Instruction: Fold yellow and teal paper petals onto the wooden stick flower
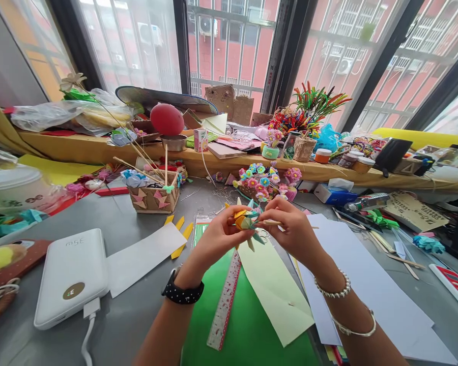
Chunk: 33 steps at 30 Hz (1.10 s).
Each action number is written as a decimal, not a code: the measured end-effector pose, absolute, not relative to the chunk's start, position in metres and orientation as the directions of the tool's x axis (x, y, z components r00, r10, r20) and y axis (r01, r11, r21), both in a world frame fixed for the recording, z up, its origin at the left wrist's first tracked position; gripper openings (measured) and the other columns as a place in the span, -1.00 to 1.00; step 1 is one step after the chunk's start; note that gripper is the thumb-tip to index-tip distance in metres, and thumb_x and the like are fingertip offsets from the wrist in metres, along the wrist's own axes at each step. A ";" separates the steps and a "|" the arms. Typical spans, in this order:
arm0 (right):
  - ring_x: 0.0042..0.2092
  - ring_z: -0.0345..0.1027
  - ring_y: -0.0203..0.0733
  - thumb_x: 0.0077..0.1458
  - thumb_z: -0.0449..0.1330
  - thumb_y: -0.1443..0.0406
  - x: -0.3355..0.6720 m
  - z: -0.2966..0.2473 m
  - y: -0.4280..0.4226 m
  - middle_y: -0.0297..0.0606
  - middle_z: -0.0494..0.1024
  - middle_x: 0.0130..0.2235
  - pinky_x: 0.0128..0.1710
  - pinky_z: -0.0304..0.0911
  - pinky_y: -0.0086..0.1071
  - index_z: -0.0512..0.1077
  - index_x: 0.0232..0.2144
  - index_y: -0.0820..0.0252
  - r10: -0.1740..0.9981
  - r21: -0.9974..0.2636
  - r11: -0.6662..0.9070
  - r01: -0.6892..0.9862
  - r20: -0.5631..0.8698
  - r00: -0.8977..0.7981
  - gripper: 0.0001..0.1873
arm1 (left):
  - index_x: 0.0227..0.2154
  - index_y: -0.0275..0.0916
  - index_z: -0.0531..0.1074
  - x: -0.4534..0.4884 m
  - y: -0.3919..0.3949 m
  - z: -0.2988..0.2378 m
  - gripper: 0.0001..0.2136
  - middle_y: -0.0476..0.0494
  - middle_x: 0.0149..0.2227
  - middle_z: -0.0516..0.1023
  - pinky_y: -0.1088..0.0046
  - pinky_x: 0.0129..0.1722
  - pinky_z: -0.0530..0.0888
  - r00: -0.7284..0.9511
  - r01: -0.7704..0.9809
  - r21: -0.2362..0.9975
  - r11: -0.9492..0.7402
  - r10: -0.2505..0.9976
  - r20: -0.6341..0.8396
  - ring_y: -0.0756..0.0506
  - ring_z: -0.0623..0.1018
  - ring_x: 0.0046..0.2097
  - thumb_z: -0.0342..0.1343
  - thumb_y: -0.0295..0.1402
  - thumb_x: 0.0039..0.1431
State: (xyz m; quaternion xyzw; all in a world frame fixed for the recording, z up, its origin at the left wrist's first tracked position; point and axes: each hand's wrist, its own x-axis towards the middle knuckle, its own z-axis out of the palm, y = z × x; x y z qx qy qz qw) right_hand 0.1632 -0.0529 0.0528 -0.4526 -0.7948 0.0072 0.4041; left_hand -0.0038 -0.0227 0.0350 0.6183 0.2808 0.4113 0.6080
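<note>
My left hand (217,236) is closed around a small folded paper flower (246,219) with yellow, orange and pale green petals. My right hand (290,229) pinches a thin wooden stick (272,222) at the flower's side, fingers pressed together. Both hands hover above the grey table, over a green cutting mat (248,330). On the mat lie a patterned ruler (226,301) and a pale green paper strip (275,290). A black watch sits on my left wrist, bracelets on my right.
A white power bank (70,277) with a cable lies at the left, white paper (141,256) beside it. White sheets (370,290) spread at the right. A cardboard box of sticks (154,195), a basket of paper flowers (261,183) and a cluttered window ledge stand behind.
</note>
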 end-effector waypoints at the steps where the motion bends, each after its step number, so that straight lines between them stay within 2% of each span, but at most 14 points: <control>1: -0.38 0.30 -0.26 0.00 0.16 0.31 0.163 0.052 -0.053 -0.27 0.34 -0.39 -0.45 0.23 -0.42 0.45 -0.42 0.19 0.725 -0.379 0.594 0.709 0.634 -0.269 -0.92 | -0.17 -0.24 0.30 -0.003 -0.023 0.035 -0.59 -0.03 -0.38 0.43 0.57 -0.47 0.38 0.485 -0.137 0.983 -0.123 0.857 0.175 0.02 0.45 -0.39 0.23 -0.38 -0.15; 5: -0.33 0.32 -0.22 -0.01 0.18 0.23 0.160 0.049 -0.052 -0.24 0.36 -0.36 -0.37 0.27 -0.36 0.44 -0.31 0.17 0.734 -0.382 0.585 0.716 0.624 -0.267 -0.81 | -0.14 -0.26 0.29 0.001 -0.027 0.035 -0.58 -0.10 -0.30 0.45 0.54 -0.44 0.40 0.401 -0.044 0.979 -0.199 0.894 0.200 -0.05 0.47 -0.30 0.20 -0.33 -0.12; 9: -0.35 0.32 -0.23 0.02 0.15 0.26 0.156 0.046 -0.051 -0.27 0.35 -0.38 -0.37 0.27 -0.37 0.44 -0.37 0.15 0.739 -0.414 0.571 0.709 0.636 -0.224 -0.88 | -0.16 -0.26 0.31 0.003 -0.029 0.035 -0.62 -0.12 -0.28 0.45 0.49 -0.37 0.43 0.386 -0.015 0.972 -0.235 0.895 0.222 -0.08 0.47 -0.26 0.17 -0.32 -0.09; 15: -0.36 0.28 -0.25 -0.02 0.18 0.24 0.158 0.051 -0.052 -0.28 0.30 -0.39 -0.42 0.25 -0.41 0.43 -0.47 0.18 0.768 -0.491 0.560 0.667 0.610 -0.196 -0.88 | -0.16 -0.26 0.29 0.003 -0.028 0.034 -0.63 -0.04 -0.39 0.40 0.62 -0.60 0.32 0.465 -0.064 0.983 -0.174 0.866 0.183 0.03 0.44 -0.46 0.16 -0.32 -0.07; 18: -0.37 0.26 -0.27 -0.01 0.18 0.23 0.158 0.052 -0.053 -0.28 0.27 -0.39 -0.44 0.24 -0.43 0.41 -0.49 0.19 0.778 -0.519 0.558 0.648 0.599 -0.191 -0.86 | -0.16 -0.25 0.29 0.002 -0.028 0.033 -0.64 -0.03 -0.39 0.40 0.62 -0.59 0.31 0.474 -0.065 0.982 -0.175 0.861 0.185 0.05 0.42 -0.47 0.15 -0.33 -0.07; 24: -0.33 0.28 -0.24 -0.02 0.18 0.32 0.155 0.050 -0.053 -0.27 0.30 -0.36 -0.38 0.24 -0.40 0.41 -0.42 0.19 0.777 -0.480 0.561 0.674 0.587 -0.227 -0.95 | -0.15 -0.25 0.29 0.002 -0.025 0.027 -0.64 -0.06 -0.35 0.40 0.58 -0.52 0.35 0.452 -0.004 0.972 -0.237 0.866 0.213 0.00 0.44 -0.39 0.13 -0.30 -0.05; 29: -0.39 0.28 -0.27 -0.02 0.17 0.34 0.154 0.051 -0.054 -0.28 0.31 -0.38 -0.43 0.23 -0.42 0.40 -0.46 0.19 0.765 -0.465 0.541 0.701 0.619 -0.180 -0.97 | -0.15 -0.23 0.28 0.004 -0.024 0.022 -0.65 -0.06 -0.31 0.41 0.55 -0.45 0.38 0.461 -0.025 0.965 -0.262 0.853 0.244 -0.01 0.45 -0.35 0.12 -0.30 -0.04; 33: -0.41 0.26 -0.31 -0.01 0.16 0.36 0.153 0.049 -0.054 -0.29 0.30 -0.39 -0.46 0.22 -0.45 0.41 -0.46 0.20 0.726 -0.427 0.542 0.724 0.672 -0.148 -0.97 | -0.14 -0.23 0.27 0.005 -0.024 0.023 -0.64 -0.06 -0.32 0.39 0.57 -0.49 0.35 0.479 -0.041 0.969 -0.243 0.847 0.233 0.00 0.44 -0.38 0.13 -0.30 -0.04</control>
